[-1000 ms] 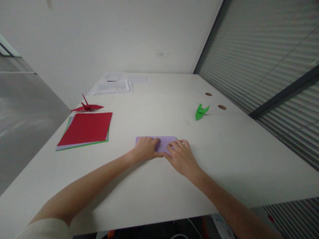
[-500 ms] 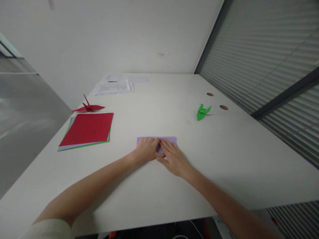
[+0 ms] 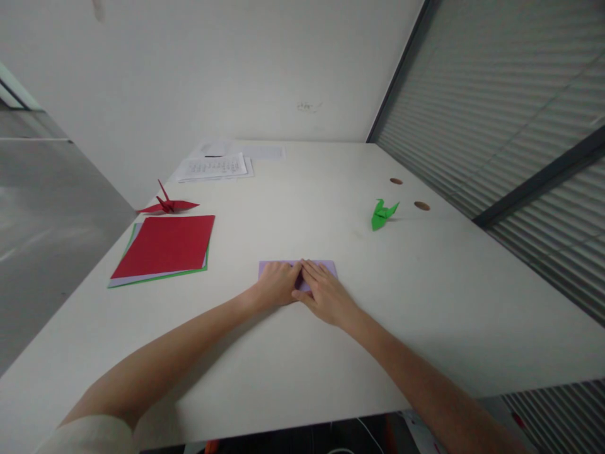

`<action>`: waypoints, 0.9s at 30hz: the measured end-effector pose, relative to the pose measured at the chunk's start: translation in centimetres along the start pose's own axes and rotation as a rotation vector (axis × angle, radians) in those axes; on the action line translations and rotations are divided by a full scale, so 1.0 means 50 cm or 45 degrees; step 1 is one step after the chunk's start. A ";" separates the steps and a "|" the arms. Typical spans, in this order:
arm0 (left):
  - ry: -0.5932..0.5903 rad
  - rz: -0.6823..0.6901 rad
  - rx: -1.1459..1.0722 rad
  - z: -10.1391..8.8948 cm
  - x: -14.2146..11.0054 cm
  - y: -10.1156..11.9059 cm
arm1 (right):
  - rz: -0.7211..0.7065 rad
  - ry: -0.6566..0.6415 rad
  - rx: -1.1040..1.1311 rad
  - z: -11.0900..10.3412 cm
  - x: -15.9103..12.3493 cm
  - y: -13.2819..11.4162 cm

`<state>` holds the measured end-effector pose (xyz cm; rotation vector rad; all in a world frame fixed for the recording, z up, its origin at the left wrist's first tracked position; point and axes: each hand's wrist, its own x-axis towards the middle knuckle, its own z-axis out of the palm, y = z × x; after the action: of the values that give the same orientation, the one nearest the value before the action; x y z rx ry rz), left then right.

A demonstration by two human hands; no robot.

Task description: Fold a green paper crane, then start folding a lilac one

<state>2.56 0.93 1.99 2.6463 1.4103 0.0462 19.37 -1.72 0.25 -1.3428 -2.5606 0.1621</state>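
Toward the near side of the white table [image 3: 283, 366], a purple paper [image 3: 330, 265] lies flat beneath both hands. The left hand [image 3: 278, 282] rests on its left part, fingers bent; whether they pinch it cannot be told. The right hand [image 3: 329, 295] lies open on its right part, fingers straight, tips beside the left thumb. Well to the left, a red sheet [image 3: 166, 246] tops a stack, a red crane [image 3: 167, 205] just behind; a green crane [image 3: 382, 215] stands right. Lines on the white papers [image 3: 215, 166] and scribbles [image 3: 308, 107] on the wall are too small to read.
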 end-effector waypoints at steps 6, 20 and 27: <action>0.044 -0.028 -0.005 0.005 0.000 0.002 | -0.040 -0.070 -0.065 0.010 -0.012 0.038; 0.155 -0.052 -0.027 0.025 -0.012 -0.001 | 0.181 -0.082 -0.232 0.004 -0.031 0.081; 0.157 -0.058 -0.018 0.026 -0.009 -0.001 | 0.264 -0.006 -0.245 -0.005 -0.026 0.081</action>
<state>2.39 0.45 0.71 2.6395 1.5005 0.2167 23.35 -0.48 -0.55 -1.6789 -2.4888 -0.0461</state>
